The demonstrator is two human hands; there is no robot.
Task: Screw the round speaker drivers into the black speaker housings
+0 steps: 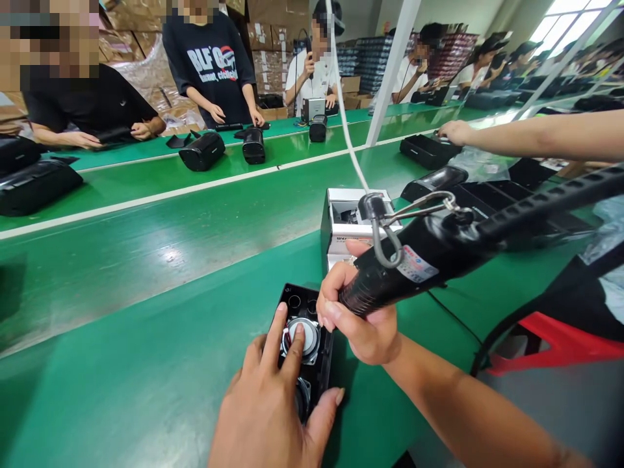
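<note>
The black speaker housing (322,369) is positioned on the worktop (146,390), near its far edge. It is steadied by the spread left hand (268,396); a power screwdriver (400,276) is gripped by the right hand (368,328).

Cardboard boxes (267,58) stacked behind standing co-worker (207,75); slanted white post (392,75); window (556,31) upper right

Green mat (146,370) lies open left of the black housing (319,372); the power screwdriver (407,263) blocks rightward.
</note>
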